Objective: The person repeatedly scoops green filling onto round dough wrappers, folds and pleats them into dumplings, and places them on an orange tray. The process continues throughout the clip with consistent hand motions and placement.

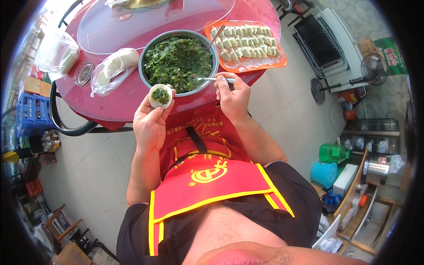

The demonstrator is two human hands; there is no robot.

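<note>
A round dumpling wrapper (166, 104) lies flat on the fingers of my left hand (150, 124), my thumb on its lower rim. A mound of chopped green filling (160, 95) sits in its middle. My right hand (233, 96) grips the pale handle of a small utensil (212, 79), its tip over the edge of the filling in the bowl. Both hands are at the near side of a large metal bowl (141, 68) full of chopped green filling (179, 59). To the bowl's right, an orange tray (245, 69) bears rows of folded dumplings (248, 52), with white flour around them.
On the red-covered table (109, 111), left of the bowl, lie a plastic bag of wrappers (116, 68), a small glass dish (83, 73) and another plastic bag (58, 54). A brown stick (217, 35) leans across the bowl's rim. A black chair (71, 130) stands at the left.
</note>
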